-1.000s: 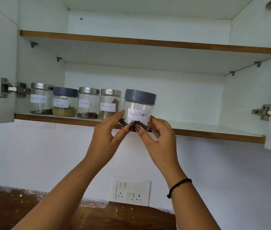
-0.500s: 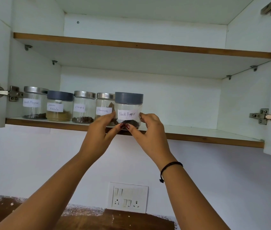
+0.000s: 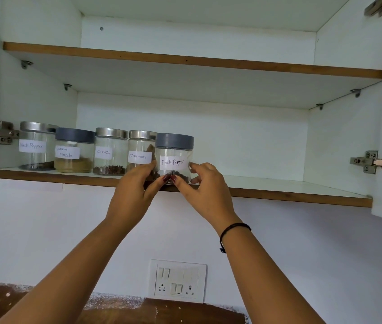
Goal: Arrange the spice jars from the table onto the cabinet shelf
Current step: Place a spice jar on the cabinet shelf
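A clear jar with a grey lid, labelled Black Pepper (image 3: 174, 152), stands at the front edge of the lower cabinet shelf (image 3: 290, 191). My left hand (image 3: 136, 188) grips its left side and my right hand (image 3: 202, 185) grips its right side, thumbs meeting under the label. To its left stands a row of jars: Cinnamon (image 3: 139, 148), Cloves (image 3: 110, 152), Garam Masala (image 3: 74, 150) and another Black Pepper jar (image 3: 36, 146). The held jar partly hides the Cinnamon jar.
The upper shelf (image 3: 185, 60) spans the cabinet above. Open doors with hinges (image 3: 376, 162) flank both sides. A switch and socket plate (image 3: 177, 280) is on the wall below, above a brown surface (image 3: 162, 312).
Both hands carried the grey-lidded Black Pepper jar forward and down until it sits on the shelf beside the Cinnamon jar. The camera view tilted slightly upward.
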Demonstrator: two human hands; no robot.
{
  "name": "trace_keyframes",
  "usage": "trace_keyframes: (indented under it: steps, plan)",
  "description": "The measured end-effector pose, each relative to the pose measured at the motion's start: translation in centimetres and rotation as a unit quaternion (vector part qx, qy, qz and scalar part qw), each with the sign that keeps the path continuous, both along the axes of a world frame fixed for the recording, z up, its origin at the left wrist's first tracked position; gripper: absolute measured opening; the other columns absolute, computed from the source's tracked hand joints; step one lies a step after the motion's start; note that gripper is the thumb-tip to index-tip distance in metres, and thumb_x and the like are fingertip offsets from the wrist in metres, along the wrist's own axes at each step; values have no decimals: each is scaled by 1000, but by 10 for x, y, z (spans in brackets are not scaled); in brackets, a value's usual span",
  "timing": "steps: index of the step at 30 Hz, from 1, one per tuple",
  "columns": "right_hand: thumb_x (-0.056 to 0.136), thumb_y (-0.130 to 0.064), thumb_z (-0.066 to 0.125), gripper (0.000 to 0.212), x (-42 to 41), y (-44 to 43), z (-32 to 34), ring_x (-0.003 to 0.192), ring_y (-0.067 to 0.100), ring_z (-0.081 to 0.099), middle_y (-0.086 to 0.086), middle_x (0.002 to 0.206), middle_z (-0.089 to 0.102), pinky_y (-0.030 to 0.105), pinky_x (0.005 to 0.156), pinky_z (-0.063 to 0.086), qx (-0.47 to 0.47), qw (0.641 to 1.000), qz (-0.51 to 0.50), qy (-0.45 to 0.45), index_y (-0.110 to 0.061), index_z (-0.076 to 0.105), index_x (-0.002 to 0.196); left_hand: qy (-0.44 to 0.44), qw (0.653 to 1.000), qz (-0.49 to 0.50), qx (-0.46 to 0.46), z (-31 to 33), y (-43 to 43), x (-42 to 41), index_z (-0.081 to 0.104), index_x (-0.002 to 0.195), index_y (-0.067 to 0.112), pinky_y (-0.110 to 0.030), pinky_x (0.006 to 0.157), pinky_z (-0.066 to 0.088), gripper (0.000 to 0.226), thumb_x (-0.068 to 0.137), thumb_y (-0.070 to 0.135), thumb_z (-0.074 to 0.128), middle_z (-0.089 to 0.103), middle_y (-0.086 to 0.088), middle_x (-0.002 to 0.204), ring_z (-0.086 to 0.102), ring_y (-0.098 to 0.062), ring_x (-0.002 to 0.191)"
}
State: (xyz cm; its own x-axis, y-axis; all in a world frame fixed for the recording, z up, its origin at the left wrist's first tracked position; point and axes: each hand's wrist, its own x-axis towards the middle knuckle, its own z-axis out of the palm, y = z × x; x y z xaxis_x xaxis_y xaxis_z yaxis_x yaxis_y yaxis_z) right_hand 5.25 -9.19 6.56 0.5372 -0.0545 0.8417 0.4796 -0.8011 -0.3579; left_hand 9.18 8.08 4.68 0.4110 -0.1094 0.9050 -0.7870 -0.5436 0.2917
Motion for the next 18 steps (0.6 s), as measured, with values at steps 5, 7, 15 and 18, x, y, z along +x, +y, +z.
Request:
trace_keyframes:
  steps: [5,7,15,18]
  plan:
    - [80,-62,67,60,4,-2,2,94,10,64,-4,114,63,29,75,59,23,1000,4,11,-22,63,125,-2,1000,12,3,2,2,-2,60,133,16,-21,73,50,59,88,51,45,68,-1,99,60,-13,85]
    - [78,-64,67,59,6,-3,3,91,9,64,-6,110,65,29,73,59,27,1000,0,15,-23,65,120,-9,1000,19,15,2,2,-1,61,130,18,-26,71,54,54,90,50,45,68,2,94,60,-10,81]
    - [80,-60,69,53,3,2,3,88,12,64,-3,101,67,34,73,59,27,999,-20,11,-18,69,111,-24,998,46,28,3,0,5,61,129,20,-17,66,46,45,94,46,49,68,4,94,58,-8,79]
    - [80,-59,69,54,3,3,3,89,13,64,-2,102,68,33,75,59,31,999,-22,6,-17,69,114,-28,998,54,22,1,-1,5,62,128,19,-16,66,43,38,97,39,54,64,5,96,55,-7,81]
